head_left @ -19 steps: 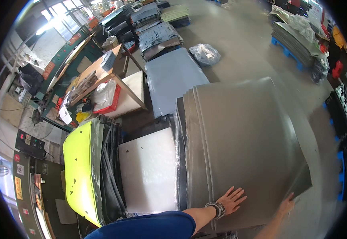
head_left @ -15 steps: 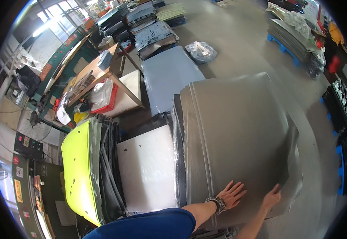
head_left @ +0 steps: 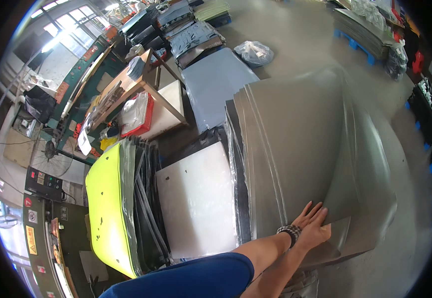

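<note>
A large stack of grey-brown plastic-like sheets (head_left: 295,144) lies in front of me, its top sheet bent up and curling over on the right. My left hand (head_left: 304,217), with a beaded bracelet at its wrist, rests on the top sheet with fingers stretched out. Just below and touching it, my right hand (head_left: 316,234) is closed on the edge of the lifted sheet; its fingertips are partly hidden. Sheets underneath show to the right of the fold.
Left of the stack stand a white slab (head_left: 196,198) and a bright yellow sheet (head_left: 109,208) over dark layers. Farther off are a blue-grey sheet stack (head_left: 218,84), a plastic bag (head_left: 254,53) and a wooden table (head_left: 121,84). A control box (head_left: 44,184) is at the left.
My right hand has moved left to meet my left hand, bringing the sheet's edge along and folding it up. The left hand has shifted slightly up and right in view.
</note>
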The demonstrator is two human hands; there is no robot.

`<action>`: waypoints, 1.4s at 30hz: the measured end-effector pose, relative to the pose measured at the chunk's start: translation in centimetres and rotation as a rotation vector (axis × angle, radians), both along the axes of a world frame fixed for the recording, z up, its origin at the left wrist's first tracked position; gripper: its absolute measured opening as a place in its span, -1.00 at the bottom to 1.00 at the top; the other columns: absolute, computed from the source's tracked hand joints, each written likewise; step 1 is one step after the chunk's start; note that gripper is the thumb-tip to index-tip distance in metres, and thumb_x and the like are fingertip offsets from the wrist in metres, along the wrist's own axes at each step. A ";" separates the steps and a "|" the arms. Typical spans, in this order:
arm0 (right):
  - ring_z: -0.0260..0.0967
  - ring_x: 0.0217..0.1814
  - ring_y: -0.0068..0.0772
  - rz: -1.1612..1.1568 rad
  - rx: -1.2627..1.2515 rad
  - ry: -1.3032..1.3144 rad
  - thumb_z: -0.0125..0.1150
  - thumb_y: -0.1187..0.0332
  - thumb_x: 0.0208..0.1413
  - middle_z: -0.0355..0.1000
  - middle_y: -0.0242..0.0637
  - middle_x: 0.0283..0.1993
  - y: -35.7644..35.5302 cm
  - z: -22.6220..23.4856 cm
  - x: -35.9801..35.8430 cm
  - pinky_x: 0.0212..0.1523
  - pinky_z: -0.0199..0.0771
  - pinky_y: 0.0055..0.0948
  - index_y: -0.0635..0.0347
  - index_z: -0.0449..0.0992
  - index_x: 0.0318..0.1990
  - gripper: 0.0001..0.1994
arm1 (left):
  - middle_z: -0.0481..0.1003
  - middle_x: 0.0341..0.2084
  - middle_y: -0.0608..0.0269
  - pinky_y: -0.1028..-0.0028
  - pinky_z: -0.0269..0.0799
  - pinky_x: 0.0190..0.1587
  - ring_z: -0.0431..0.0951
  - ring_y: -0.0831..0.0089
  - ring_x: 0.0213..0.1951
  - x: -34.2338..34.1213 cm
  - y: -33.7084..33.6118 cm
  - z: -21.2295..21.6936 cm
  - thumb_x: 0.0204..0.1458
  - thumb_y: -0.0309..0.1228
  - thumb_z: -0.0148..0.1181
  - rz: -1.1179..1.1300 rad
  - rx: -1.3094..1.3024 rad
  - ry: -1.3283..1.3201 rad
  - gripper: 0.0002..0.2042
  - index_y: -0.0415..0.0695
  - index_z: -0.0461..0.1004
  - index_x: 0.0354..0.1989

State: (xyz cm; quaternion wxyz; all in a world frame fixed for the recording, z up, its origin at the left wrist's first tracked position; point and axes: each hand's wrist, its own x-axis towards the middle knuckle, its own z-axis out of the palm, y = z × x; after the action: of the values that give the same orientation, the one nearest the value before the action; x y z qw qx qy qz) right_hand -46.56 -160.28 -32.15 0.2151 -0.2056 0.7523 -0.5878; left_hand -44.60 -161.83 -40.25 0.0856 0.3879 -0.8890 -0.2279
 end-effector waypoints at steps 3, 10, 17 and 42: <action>0.50 -0.17 -0.33 0.060 -0.021 0.022 0.06 0.34 0.24 0.55 -0.09 -0.17 2.1 0.7 2.7 -0.18 0.44 -0.45 0.51 0.50 -0.13 -0.70 | 0.14 0.27 0.03 0.09 -0.13 0.38 0.10 0.18 0.31 1.3 0.4 0.9 0.25 -0.22 -0.26 -0.052 0.040 -0.053 -0.52 -0.22 0.10 0.27; 0.51 -0.21 -0.26 0.289 0.041 0.185 0.04 0.39 0.23 0.55 -0.04 -0.21 8.7 3.6 6.2 -0.19 0.42 -0.41 0.52 0.52 -0.18 -0.73 | 0.08 0.29 0.01 0.03 -0.10 0.35 0.06 0.13 0.32 5.0 2.4 0.4 0.20 -0.08 -0.27 -0.034 0.066 -0.057 -0.42 -0.21 0.03 0.30; 0.51 -0.11 -0.22 0.545 -0.214 0.293 0.08 0.52 0.09 0.55 -0.03 -0.21 20.0 6.0 8.6 0.00 0.47 -0.25 0.47 0.55 -0.22 -0.81 | 0.02 0.31 -0.01 -0.02 -0.08 0.33 0.02 0.08 0.33 14.3 7.4 -0.6 0.14 0.05 -0.29 0.093 0.317 0.052 -0.31 -0.20 -0.05 0.32; 0.52 -0.14 -0.22 1.318 -0.176 0.720 0.13 0.36 -0.04 0.54 -0.18 -0.18 67.7 15.1 14.7 -0.19 0.55 -0.38 0.21 0.54 -0.16 -0.74 | 0.22 0.13 -0.25 -0.29 0.40 -0.13 0.26 -0.21 0.12 48.2 52.6 13.4 -0.06 0.11 0.20 1.553 1.402 0.481 -0.08 -0.23 -0.07 0.33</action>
State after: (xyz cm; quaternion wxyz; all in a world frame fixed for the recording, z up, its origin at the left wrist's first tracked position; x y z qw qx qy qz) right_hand -31.85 -92.63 -17.09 0.2459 -0.8085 0.4478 -0.2922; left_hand 3.63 -109.22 -26.81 0.1383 0.7543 -0.0300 -0.6411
